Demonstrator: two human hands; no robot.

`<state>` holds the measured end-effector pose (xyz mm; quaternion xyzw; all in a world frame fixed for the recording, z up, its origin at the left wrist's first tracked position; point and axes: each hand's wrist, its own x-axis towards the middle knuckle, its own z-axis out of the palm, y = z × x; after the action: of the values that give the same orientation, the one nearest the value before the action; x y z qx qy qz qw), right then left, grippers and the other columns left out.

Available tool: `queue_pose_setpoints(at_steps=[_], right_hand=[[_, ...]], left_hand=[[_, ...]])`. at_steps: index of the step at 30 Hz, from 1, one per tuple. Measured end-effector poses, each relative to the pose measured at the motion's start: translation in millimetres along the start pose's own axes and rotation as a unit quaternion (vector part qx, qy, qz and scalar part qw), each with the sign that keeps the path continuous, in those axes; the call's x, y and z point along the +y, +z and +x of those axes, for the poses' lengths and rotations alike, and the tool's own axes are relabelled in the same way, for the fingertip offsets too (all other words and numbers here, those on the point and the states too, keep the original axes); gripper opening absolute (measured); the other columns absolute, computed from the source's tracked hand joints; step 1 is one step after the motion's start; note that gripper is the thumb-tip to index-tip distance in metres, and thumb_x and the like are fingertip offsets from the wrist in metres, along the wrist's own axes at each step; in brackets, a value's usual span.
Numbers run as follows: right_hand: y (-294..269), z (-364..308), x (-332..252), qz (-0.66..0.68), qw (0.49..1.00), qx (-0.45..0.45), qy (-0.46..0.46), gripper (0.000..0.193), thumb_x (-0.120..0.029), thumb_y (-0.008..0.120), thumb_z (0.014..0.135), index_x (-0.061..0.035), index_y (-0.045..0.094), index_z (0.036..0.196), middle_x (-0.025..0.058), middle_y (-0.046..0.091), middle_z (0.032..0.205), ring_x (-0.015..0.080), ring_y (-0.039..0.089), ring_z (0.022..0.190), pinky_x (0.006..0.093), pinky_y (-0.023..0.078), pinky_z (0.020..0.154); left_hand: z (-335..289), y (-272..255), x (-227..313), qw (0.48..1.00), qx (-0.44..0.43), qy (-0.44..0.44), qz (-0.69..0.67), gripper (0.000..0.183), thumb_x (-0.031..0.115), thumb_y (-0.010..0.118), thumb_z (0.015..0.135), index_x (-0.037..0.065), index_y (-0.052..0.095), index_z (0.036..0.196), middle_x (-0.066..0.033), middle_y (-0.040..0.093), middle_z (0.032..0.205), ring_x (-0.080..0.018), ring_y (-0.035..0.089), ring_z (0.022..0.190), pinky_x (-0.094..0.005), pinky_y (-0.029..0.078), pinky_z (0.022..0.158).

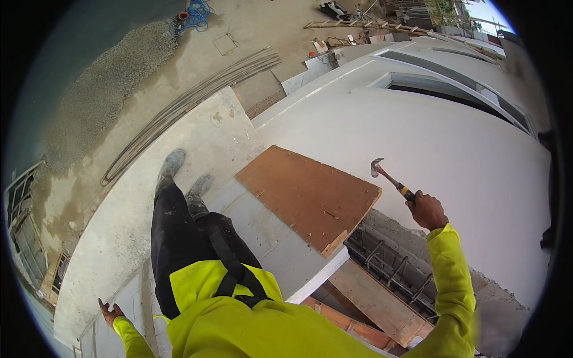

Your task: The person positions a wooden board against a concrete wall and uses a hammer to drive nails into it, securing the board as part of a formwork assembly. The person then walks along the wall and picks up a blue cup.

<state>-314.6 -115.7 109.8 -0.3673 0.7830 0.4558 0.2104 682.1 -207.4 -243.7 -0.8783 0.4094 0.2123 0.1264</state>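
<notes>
R hand (428, 210) grip closed round handle of steel-headed claw hammer w/ reddish shaft (391, 179), just R of flat brown plywood board (310, 200); L hand (110, 314) grip empty, fingers apart, well L of bd.

Pale ledge (206, 134) (stained); dusty boots (172, 163) on top

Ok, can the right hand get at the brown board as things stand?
Probably yes, for a touch: the right hand is to the right of the board, with nothing visibly blocking the way. But it grips a hammer, so grasping might need that put down.
</notes>
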Motion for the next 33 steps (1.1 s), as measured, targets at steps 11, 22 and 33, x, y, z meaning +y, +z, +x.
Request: queue_pose_setpoints(at_steps=[11,22,33], right_hand=[[44.8,-34.8,-6.0,-0.085,0.988,-0.122,-0.029,0.034,-0.023,0.068,0.087,-0.0023,0.048,0.105,0.0226,0.067,0.077,0.0426,0.067,0.074,0.0507,0.053,0.069],[26.7,-14.9,-44.0,0.481,0.834,0.263,-0.060,0.022,-0.019,0.059,0.099,-0.0015,0.046,0.097,0.0033,0.046,0.065,0.0103,0.040,0.058,0.0304,0.038,0.052],[-6.7,15.0,-29.5,0.356,0.899,0.257,-0.019,0.023,-0.020,0.058,0.098,-0.0008,0.045,0.095,0.0118,0.056,0.061,0.0240,0.055,0.052,0.0343,0.045,0.050]], left_hand=[[-4.7,2.2,6.0,0.993,-0.035,-0.071,-0.090,0.067,-0.006,0.058,0.089,0.029,0.040,0.144,-0.0012,0.051,0.115,-0.0133,0.050,0.104,-0.0426,0.040,0.108],[15.4,18.6,77.2,0.957,-0.039,0.107,-0.267,0.080,-0.016,0.055,0.085,0.030,0.039,0.149,-0.0037,0.051,0.115,-0.0132,0.048,0.082,-0.0258,0.049,0.074],[24.5,35.1,58.8,0.972,-0.055,0.155,-0.169,0.078,-0.012,0.056,0.087,0.032,0.037,0.148,-0.0006,0.052,0.115,-0.0150,0.052,0.092,-0.0297,0.047,0.088]])
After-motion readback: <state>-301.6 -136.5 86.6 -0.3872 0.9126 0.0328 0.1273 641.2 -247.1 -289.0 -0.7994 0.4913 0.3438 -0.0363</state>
